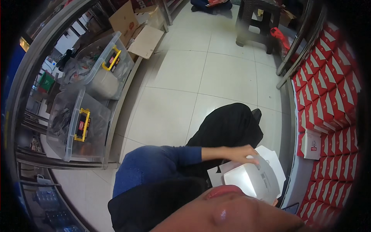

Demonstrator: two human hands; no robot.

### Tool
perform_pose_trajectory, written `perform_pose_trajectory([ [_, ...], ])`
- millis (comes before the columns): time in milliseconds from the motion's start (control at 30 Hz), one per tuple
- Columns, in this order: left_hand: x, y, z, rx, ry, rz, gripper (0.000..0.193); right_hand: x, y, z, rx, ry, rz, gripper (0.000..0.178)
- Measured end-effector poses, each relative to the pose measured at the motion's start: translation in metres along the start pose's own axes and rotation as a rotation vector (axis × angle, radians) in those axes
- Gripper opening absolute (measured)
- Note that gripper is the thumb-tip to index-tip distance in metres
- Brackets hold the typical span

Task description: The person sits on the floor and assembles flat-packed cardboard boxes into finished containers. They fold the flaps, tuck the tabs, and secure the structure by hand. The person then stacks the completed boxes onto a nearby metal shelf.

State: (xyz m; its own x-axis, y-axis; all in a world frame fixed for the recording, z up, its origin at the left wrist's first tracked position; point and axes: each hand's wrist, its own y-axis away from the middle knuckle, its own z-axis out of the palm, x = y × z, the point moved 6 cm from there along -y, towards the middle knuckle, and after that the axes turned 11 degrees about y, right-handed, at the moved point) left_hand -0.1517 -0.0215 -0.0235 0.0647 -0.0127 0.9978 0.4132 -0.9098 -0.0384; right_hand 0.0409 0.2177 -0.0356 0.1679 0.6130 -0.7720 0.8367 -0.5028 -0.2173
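My left hand (246, 155) reaches across from a blue sleeve (170, 158). Its fingers curl over the upper edge of a white cardboard box (247, 179) with flaps and small grey print. The box is tilted at my lap, partly folded, with angled flaps (275, 164) on its right side. At the box's lower right edge only a small bit of my right hand (275, 202) shows; its fingers are mostly hidden. My black-clad leg (228, 125) lies just beyond the box.
Stacked red-and-white boxes (328, 100) line the right, with one white box (311, 145) jutting out. Clear bins with yellow handles (82, 124) sit on the left shelf. An open brown carton (146, 40) and a dark stool (258, 23) stand farther off. Another person (210, 5) sits at the far end.
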Motion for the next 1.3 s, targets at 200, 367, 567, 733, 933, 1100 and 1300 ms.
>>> perform_pose_trajectory([
  [200, 0.045, -0.001, 0.067, 0.943, 0.078, 0.554, 0.046, -0.113, 0.013, 0.041, 0.517, -0.136, 0.041, 0.043],
  [367, 0.062, -0.018, 0.043, 0.602, 0.089, 0.234, 0.047, -0.101, 0.004, 0.017, 0.399, -0.152, 0.155, 0.038],
  [567, 0.029, -0.014, 0.005, 0.354, -0.468, 0.153, 0.055, -0.066, 0.007, 0.005, 0.255, 0.321, -0.011, 0.040],
  [733, 0.015, 0.009, 0.009, 0.367, -0.141, 0.135, 0.056, -0.086, 0.023, 0.033, 0.201, 0.259, 0.063, 0.049],
  [933, 0.010, 0.006, -0.002, 0.371, 0.113, 0.109, 0.039, -0.071, 0.034, 0.035, 0.153, -0.655, 0.390, 0.047],
  [1100, 0.015, -0.006, -0.004, 0.367, 0.251, -0.215, 0.033, -0.065, 0.026, 0.033, 0.155, -0.747, 0.498, 0.054],
  [1300, -0.019, -0.010, 0.000, 0.389, 0.672, -0.235, 0.036, -0.051, 0.029, 0.044, 0.177, -0.496, 0.475, 0.041],
])
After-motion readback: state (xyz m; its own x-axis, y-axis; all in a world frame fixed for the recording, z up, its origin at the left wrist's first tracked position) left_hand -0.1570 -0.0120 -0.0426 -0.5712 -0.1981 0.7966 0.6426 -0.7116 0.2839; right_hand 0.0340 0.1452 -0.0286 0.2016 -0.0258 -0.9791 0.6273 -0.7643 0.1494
